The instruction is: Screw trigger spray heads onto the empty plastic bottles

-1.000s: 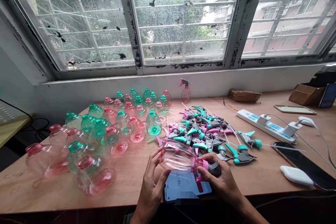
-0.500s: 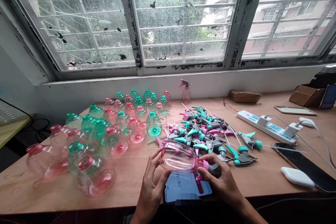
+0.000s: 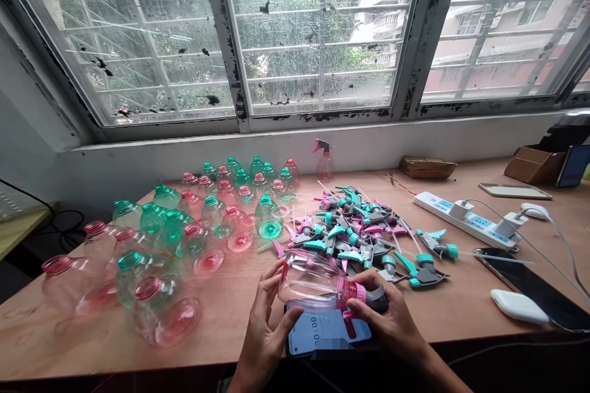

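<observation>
A clear pink plastic bottle (image 3: 311, 282) lies sideways in both my hands above the near table edge. My left hand (image 3: 267, 325) cups its base, fingers wrapped round it. My right hand (image 3: 391, 319) grips the pink and grey spray trigger head (image 3: 369, 296) sitting on the bottle's neck. A phone with a lit timer screen (image 3: 322, 331) lies on the table just under the bottle.
Several empty pink and green bottles (image 3: 184, 239) crowd the table's left. A pile of pink and teal trigger heads (image 3: 359, 230) lies in the middle. One assembled spray bottle (image 3: 325, 159) stands by the wall. A power strip (image 3: 465, 221), phones and a white case (image 3: 519, 307) lie right.
The bottle has turned slightly in my hands, and the view has shifted a little. Both hands stay where they were.
</observation>
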The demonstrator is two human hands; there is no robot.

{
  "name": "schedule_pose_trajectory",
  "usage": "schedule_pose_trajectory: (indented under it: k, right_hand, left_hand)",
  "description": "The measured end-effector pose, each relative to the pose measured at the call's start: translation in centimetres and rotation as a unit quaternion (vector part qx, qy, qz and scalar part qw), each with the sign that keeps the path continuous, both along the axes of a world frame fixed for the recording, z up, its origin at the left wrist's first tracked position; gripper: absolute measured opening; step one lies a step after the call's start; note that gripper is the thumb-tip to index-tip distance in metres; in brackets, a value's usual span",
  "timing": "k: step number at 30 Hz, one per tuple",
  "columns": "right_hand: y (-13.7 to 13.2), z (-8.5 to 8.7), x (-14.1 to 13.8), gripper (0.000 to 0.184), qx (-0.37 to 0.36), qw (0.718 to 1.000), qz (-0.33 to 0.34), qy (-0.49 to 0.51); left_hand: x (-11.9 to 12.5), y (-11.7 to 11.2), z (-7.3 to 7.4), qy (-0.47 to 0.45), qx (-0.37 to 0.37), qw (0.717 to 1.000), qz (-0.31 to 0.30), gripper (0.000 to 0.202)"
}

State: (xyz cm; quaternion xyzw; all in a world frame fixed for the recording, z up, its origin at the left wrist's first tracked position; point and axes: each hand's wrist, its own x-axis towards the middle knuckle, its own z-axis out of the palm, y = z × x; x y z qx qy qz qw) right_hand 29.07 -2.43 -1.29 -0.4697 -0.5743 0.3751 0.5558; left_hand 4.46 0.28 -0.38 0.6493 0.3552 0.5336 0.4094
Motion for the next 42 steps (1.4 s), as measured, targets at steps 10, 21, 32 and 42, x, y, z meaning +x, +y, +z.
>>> schedule_pose_trajectory:
  k: [10, 21, 32, 42]
  right_hand:
    - [0.11, -0.31, -0.03, 0.026, -0.009, 1.000, 0.015, 0.017]
    - [0.22, -0.39, 0.04, 0.029, -0.031, 0.998, 0.049, 0.030]
    - [0.26, -0.34, -0.03, 0.031, -0.035, 0.997, 0.050, 0.047]
    - [0.17, -0.07, -0.30, 0.032, -0.060, 0.993, 0.047, 0.086]
  left_hand:
    - [-0.41, 0.63, -0.50, 0.038, 0.021, 0.999, 0.004, 0.045]
    - [-0.35, 0.86, -1.04, 0.011, -0.002, 1.000, -0.006, 0.045]
    - [-0.38, 0.46, -0.97, 0.055, -0.018, 0.998, 0.008, 0.063]
    - [-0.39, 0.74, -0.69, 0.116, 0.060, 0.991, 0.037, 0.059]
